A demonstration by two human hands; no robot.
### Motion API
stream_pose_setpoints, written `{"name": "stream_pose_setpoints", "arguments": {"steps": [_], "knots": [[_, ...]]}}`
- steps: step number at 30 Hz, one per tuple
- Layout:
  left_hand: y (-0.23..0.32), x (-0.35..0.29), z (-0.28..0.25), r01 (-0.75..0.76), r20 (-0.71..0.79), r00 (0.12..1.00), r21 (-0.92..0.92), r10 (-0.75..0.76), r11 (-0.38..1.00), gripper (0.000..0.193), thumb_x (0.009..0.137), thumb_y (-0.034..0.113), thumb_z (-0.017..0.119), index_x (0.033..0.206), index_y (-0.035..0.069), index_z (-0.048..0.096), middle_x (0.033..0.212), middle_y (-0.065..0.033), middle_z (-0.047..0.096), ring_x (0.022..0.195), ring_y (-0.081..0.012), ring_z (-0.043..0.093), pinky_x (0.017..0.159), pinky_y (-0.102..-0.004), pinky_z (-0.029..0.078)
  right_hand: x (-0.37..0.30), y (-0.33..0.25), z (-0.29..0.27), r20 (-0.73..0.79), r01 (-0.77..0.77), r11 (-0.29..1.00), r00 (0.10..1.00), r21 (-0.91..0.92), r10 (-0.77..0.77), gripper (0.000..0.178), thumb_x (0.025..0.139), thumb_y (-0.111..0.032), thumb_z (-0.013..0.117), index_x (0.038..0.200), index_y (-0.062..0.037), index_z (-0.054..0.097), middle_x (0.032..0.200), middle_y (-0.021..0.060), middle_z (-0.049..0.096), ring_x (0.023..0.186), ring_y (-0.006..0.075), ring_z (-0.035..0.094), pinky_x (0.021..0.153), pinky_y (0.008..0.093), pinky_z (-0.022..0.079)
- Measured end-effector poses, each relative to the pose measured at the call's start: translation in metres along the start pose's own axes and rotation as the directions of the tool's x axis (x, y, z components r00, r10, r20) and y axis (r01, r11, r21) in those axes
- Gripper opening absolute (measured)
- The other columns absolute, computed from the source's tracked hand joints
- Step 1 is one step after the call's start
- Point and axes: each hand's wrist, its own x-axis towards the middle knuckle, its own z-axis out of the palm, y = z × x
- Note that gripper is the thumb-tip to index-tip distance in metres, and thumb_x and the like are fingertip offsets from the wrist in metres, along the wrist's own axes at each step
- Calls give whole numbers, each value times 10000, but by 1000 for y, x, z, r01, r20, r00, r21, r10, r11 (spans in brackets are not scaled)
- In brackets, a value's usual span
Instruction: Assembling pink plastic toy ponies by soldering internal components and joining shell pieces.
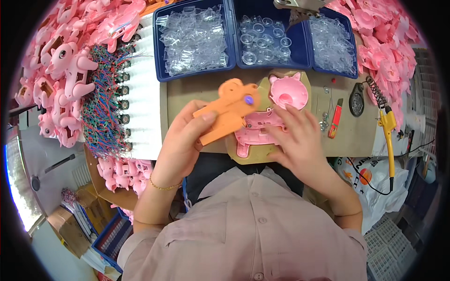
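My left hand [185, 129] grips an orange animal-shaped block [220, 121] by its edge, thumb on top, raised above the table. A round purple spot shows on the block's head end. My right hand [302, 147] has its fingers spread over a hollow pink toy body shell [255, 137], whose right part it hides. I cannot tell whether the fingertips press on it. The shell lies open side up on a tan board [243, 158], with a round pink head shell [297, 86] with ears at its far end.
Blue bins [161, 70] of clear plastic parts line the back. To the right are a red utility knife [335, 121], a black oval object [356, 100] and a yellow soldering iron [388, 129] on a coiled cord. Bundled wires [101, 103] and pink toys [72, 70] crowd the left.
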Motion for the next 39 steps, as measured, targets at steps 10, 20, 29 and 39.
{"name": "stream_pose_setpoints", "arguments": {"steps": [10, 20, 29, 39], "knots": [[39, 39, 24, 290, 293, 848, 440, -442, 850, 348, 868, 259, 587, 1068, -22, 625, 917, -93, 681, 736, -132, 669, 602, -237, 530, 32, 20, -36, -139, 252, 882, 967, 399, -213, 176, 717, -87, 749, 871, -47, 675, 847, 55, 603, 779, 212, 579, 695, 336, 459], [25, 34, 45, 12, 328, 925, 477, -191, 879, 326, 848, 236, 653, 1046, -20, 607, 942, -47, 637, 864, -78, 581, 711, -207, 467, 17, 25, -30, -286, 245, 962, 936, 117, -204, 189, 694, -107, 760, 830, -46, 645, 823, 53, 609, 753, 243, 531, 696, 352, 425], [-6, -1, 52, 78, 227, 970, 42, -85, 996, 510, 858, 165, 687, 1272, -50, 479, 1173, -123, 604, 992, -150, 622, 861, -278, 511, 8, 9, -6, -148, -37, 544, 945, 838, 293, 804, 657, -352, 845, 1279, -1, 475, 1280, 121, 502, 1182, 223, 490, 1017, 359, 354], [-12, -5, 44, -415, 355, 899, 500, 258, 760, 438, 821, 100, 705, 1229, 12, 569, 1164, -96, 637, 1022, -163, 625, 909, -309, 474, 1, 17, -29, -103, -40, 708, 982, 705, 159, 764, 672, -255, 833, 1298, 5, 480, 1191, 107, 538, 1098, 213, 536, 963, 348, 408]]}}
